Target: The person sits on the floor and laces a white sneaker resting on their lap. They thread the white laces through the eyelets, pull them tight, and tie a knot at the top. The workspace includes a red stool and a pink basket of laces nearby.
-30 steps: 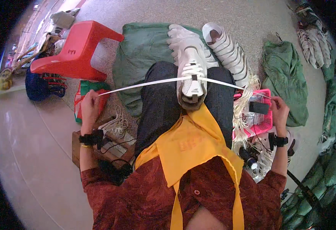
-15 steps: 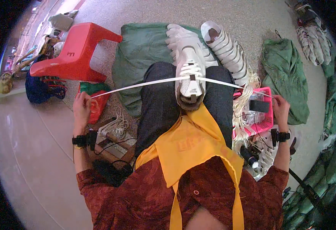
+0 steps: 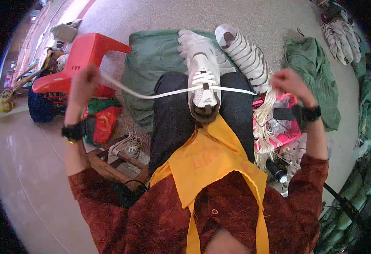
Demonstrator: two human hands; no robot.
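A white sneaker (image 3: 205,95) rests between my knees, its heel toward me. Its white shoelace (image 3: 175,92) is threaded through the upper and runs out to both sides. My left hand (image 3: 84,84), blurred by motion, is closed on the left end, and that length sags in a curve. Over on the right, my right hand (image 3: 293,86) is raised with curled fingers near a bundle of pale laces (image 3: 267,114). The sneaker's right lace length leads toward it, but where lace meets fingers is hard to make out against the white things behind.
Beyond my knees, stacked white shoe uppers (image 3: 247,55) lie beside a green cloth (image 3: 145,63). A red plastic stool (image 3: 84,53) stands at the left. A pink basket (image 3: 294,131) sits by my right knee, a wooden frame (image 3: 109,169) by my left. Green sacks (image 3: 314,80) line the right.
Both hands have moved up and away from me, the right one also inward. The left lace length has gone from taut to sagging. The sneaker has stayed between my knees.
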